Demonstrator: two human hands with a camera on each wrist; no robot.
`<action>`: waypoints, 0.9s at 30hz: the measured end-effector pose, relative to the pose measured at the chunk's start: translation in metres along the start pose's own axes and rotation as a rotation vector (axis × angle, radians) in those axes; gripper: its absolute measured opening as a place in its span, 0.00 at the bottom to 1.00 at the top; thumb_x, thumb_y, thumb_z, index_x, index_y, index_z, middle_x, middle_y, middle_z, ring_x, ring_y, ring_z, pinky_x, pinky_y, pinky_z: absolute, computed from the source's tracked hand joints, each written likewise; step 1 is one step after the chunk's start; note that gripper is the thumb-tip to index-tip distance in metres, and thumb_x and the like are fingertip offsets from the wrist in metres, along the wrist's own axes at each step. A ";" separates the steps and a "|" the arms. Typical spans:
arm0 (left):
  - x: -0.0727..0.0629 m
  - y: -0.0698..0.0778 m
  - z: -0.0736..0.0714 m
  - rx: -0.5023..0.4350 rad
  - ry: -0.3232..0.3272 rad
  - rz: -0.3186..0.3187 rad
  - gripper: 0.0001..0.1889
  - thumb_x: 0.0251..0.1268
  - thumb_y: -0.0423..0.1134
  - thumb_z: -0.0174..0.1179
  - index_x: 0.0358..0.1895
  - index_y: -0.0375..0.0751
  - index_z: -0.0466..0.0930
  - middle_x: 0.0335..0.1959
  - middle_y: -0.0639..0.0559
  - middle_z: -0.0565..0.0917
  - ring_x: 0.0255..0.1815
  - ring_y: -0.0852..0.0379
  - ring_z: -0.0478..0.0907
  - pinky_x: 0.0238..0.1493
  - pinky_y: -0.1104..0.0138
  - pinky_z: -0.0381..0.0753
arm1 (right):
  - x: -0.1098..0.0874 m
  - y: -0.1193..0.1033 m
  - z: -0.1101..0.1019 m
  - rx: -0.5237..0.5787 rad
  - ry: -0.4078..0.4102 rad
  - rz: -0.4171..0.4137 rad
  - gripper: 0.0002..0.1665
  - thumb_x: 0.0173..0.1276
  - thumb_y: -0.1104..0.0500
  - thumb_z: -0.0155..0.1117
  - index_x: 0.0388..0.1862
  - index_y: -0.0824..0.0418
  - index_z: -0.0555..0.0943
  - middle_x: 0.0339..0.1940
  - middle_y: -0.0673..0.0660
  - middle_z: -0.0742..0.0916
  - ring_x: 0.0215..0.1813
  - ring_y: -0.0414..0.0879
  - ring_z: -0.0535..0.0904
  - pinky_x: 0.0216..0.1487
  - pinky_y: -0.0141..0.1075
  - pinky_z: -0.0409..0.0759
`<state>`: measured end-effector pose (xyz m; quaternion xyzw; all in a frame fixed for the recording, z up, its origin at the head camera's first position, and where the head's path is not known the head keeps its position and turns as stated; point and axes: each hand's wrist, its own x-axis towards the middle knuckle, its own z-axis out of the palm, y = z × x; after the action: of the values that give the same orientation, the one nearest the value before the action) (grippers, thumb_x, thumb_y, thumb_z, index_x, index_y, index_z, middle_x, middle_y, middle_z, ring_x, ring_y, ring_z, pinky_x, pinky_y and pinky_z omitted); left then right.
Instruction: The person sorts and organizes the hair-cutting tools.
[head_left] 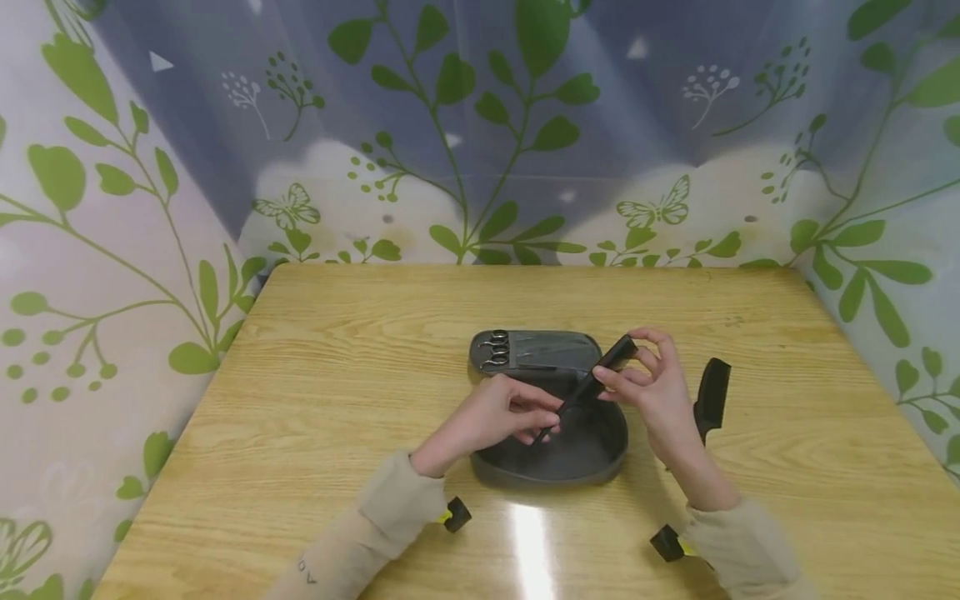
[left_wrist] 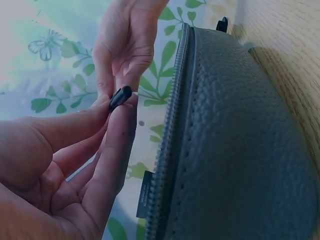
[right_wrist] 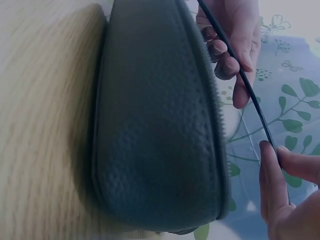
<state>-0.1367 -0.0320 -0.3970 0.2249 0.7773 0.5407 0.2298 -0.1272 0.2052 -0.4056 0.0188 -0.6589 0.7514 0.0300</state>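
Observation:
Over a dark grey zip case [head_left: 573, 462], both hands hold a slim black tail comb [head_left: 617, 353] at a slant. My left hand [head_left: 498, 412] pinches its narrow lower end between thumb and fingers. At the wider upper end, my right hand [head_left: 652, 400] grips it with thumb and fingertips. The right wrist view shows the comb [right_wrist: 257, 107] edge-on as a thin dark bar. Unzipped, the case lies with its lid folded back, and scissors [head_left: 495, 354] sit in the lid with their finger rings showing.
A second black comb [head_left: 712, 396], wide-toothed in outline with a handle, lies on the wooden table [head_left: 337, 375] right of the case, partly behind the right forearm. Leaf-patterned cloth [head_left: 465, 167] stands along the back and sides of the table.

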 end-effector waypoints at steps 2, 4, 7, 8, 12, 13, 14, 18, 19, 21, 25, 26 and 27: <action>0.000 0.000 0.000 -0.005 -0.005 -0.005 0.12 0.69 0.34 0.65 0.53 0.36 0.88 0.39 0.46 0.91 0.31 0.60 0.87 0.35 0.65 0.88 | 0.000 0.001 0.001 -0.019 -0.006 -0.001 0.34 0.66 0.73 0.68 0.61 0.49 0.65 0.45 0.50 0.82 0.36 0.40 0.87 0.39 0.35 0.88; 0.000 -0.002 -0.001 0.000 -0.004 -0.003 0.12 0.70 0.33 0.65 0.53 0.35 0.87 0.38 0.45 0.91 0.32 0.60 0.87 0.35 0.65 0.88 | -0.001 0.002 0.000 -0.055 -0.020 -0.005 0.32 0.68 0.71 0.68 0.62 0.49 0.65 0.45 0.50 0.83 0.37 0.40 0.88 0.41 0.36 0.88; 0.000 -0.004 -0.005 0.036 0.004 0.007 0.12 0.70 0.33 0.65 0.53 0.34 0.87 0.38 0.45 0.91 0.32 0.60 0.87 0.35 0.66 0.87 | -0.001 0.002 -0.004 -0.142 -0.026 -0.024 0.27 0.74 0.63 0.65 0.66 0.54 0.66 0.46 0.51 0.83 0.41 0.41 0.87 0.44 0.37 0.87; -0.001 -0.005 -0.007 0.060 0.009 0.011 0.12 0.70 0.34 0.65 0.53 0.34 0.87 0.38 0.46 0.91 0.33 0.59 0.87 0.35 0.65 0.88 | -0.002 0.002 -0.006 -0.176 -0.025 -0.032 0.25 0.76 0.61 0.63 0.67 0.56 0.66 0.47 0.51 0.82 0.44 0.41 0.86 0.46 0.37 0.87; -0.008 -0.007 -0.023 0.145 0.006 0.015 0.12 0.71 0.34 0.64 0.54 0.35 0.87 0.39 0.48 0.91 0.34 0.58 0.87 0.36 0.65 0.87 | -0.004 0.003 -0.017 -0.312 -0.008 -0.070 0.24 0.79 0.53 0.58 0.68 0.62 0.71 0.51 0.55 0.82 0.50 0.40 0.83 0.48 0.33 0.86; -0.010 -0.008 -0.027 0.166 -0.002 0.016 0.12 0.71 0.34 0.63 0.54 0.36 0.87 0.39 0.48 0.91 0.33 0.59 0.87 0.36 0.66 0.87 | -0.005 0.004 -0.020 -0.352 -0.008 -0.074 0.23 0.79 0.53 0.58 0.67 0.62 0.73 0.52 0.55 0.82 0.50 0.40 0.83 0.49 0.32 0.85; -0.013 -0.008 -0.031 0.180 -0.015 0.014 0.12 0.72 0.34 0.63 0.54 0.36 0.87 0.38 0.49 0.91 0.33 0.60 0.86 0.35 0.67 0.86 | -0.006 0.004 -0.024 -0.391 -0.015 -0.073 0.23 0.80 0.52 0.57 0.67 0.63 0.74 0.54 0.57 0.82 0.52 0.39 0.82 0.49 0.32 0.85; -0.021 -0.012 -0.044 0.197 -0.094 0.005 0.11 0.72 0.32 0.62 0.53 0.33 0.87 0.36 0.49 0.91 0.31 0.64 0.85 0.35 0.64 0.87 | -0.009 0.009 -0.036 -0.585 -0.086 -0.033 0.25 0.80 0.51 0.57 0.68 0.63 0.74 0.62 0.61 0.82 0.59 0.47 0.80 0.53 0.40 0.84; -0.021 -0.013 -0.046 0.201 -0.112 0.000 0.11 0.72 0.32 0.62 0.52 0.33 0.87 0.36 0.49 0.91 0.30 0.64 0.84 0.36 0.62 0.87 | -0.010 0.011 -0.038 -0.626 -0.113 -0.019 0.26 0.80 0.51 0.57 0.69 0.63 0.74 0.63 0.62 0.81 0.61 0.51 0.79 0.54 0.43 0.83; -0.021 -0.015 -0.048 0.207 -0.145 -0.011 0.11 0.72 0.31 0.62 0.52 0.33 0.87 0.35 0.50 0.90 0.30 0.64 0.84 0.37 0.58 0.88 | -0.011 0.013 -0.041 -0.677 -0.165 0.014 0.27 0.80 0.51 0.57 0.72 0.63 0.72 0.66 0.65 0.80 0.64 0.59 0.77 0.57 0.51 0.81; -0.017 -0.018 -0.046 0.233 -0.168 -0.044 0.10 0.72 0.32 0.61 0.50 0.34 0.88 0.34 0.52 0.90 0.29 0.64 0.83 0.36 0.64 0.87 | -0.011 0.019 -0.041 -0.721 -0.233 0.058 0.29 0.80 0.51 0.57 0.74 0.63 0.71 0.68 0.67 0.78 0.65 0.66 0.76 0.60 0.58 0.78; -0.015 -0.018 -0.045 0.237 -0.171 -0.056 0.10 0.72 0.32 0.61 0.50 0.34 0.88 0.33 0.52 0.90 0.29 0.64 0.83 0.35 0.66 0.86 | -0.011 0.020 -0.041 -0.724 -0.241 0.067 0.29 0.80 0.52 0.56 0.74 0.63 0.71 0.68 0.67 0.78 0.65 0.66 0.76 0.60 0.57 0.77; -0.013 -0.018 -0.044 0.239 -0.175 -0.068 0.10 0.72 0.32 0.61 0.50 0.34 0.88 0.33 0.53 0.90 0.29 0.64 0.83 0.34 0.68 0.85 | -0.011 0.021 -0.041 -0.732 -0.248 0.072 0.29 0.80 0.51 0.56 0.74 0.62 0.71 0.68 0.67 0.78 0.65 0.65 0.77 0.60 0.56 0.78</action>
<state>-0.1545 -0.0779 -0.3991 0.2704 0.8202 0.4148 0.2865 -0.1176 0.2427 -0.4322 0.0744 -0.8823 0.4592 -0.0713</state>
